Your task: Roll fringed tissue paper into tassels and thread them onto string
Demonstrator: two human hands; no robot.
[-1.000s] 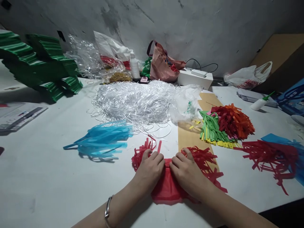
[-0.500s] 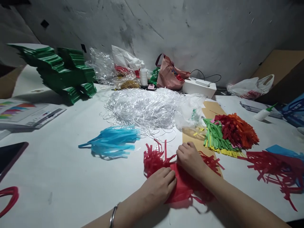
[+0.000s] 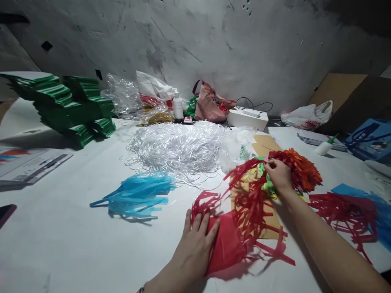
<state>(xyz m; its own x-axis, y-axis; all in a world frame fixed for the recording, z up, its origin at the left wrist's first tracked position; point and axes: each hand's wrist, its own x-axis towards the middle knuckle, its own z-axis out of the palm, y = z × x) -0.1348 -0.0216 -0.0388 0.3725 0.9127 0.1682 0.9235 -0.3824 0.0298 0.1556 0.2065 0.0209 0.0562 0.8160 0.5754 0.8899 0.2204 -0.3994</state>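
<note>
My left hand [image 3: 194, 244] lies flat with its fingers apart on the left side of a red fringed tissue paper sheet [image 3: 226, 244]. Cut strips spread from both sides of its plain middle. At the right, my right hand [image 3: 279, 177] is closed in a pinch on the ends of the red tissue strips [image 3: 255, 199], lifting them off the table so they hang down over a brown paper sheet [image 3: 275, 230]. Beyond that hand lies a pile of green, dark red and orange fringed tissue [image 3: 302, 171]. A blue tissue tassel [image 3: 140, 191] with a twisted end rests to the left.
White shiny string [image 3: 177, 148] is heaped mid-table beside a clear plastic bag [image 3: 236, 148]. Stacked green cut-outs [image 3: 70, 108] stand at the left. More red fringe [image 3: 342, 211] lies far right, near a glue bottle [image 3: 325, 147]. Behind are a pink bag [image 3: 210, 103] and a white box [image 3: 247, 119].
My right hand has moved up and right, lifting the red strips from the sheet. My left hand has flattened and spread its fingers on the paper. The view has shifted slightly right.
</note>
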